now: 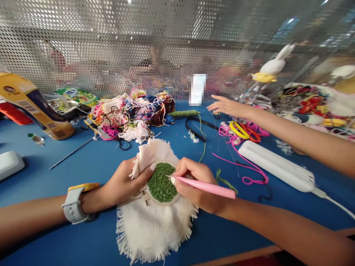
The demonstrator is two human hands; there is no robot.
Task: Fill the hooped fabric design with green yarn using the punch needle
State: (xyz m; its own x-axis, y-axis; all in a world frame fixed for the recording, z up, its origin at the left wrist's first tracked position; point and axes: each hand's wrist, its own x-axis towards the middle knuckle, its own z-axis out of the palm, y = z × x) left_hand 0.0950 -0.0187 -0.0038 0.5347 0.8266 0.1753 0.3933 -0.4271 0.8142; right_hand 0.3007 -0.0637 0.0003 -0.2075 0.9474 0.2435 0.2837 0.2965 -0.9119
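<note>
My left hand (130,181) is closed around the left side of a small embroidery hoop (163,203), its thumb lying on the rim. Cream cloth (155,229) with frayed edges is stretched in the hoop and hangs out above and below it. Dense green yarn loops (161,184) fill the hoop's circle. Between the thumb and fingers of my right hand (196,181) is a pink-handled punch needle (208,186), its thin metal tip at the green loops. A loose strand of green yarn (226,181) lies just beyond my right hand.
Tangled yarn (135,114) is heaped at the back, beside a green yarn skein (184,113). Left are a glue bottle (36,107) and a long metal rod (72,152). Another person's hand (227,106) reaches in from the right, past a white power strip (277,166).
</note>
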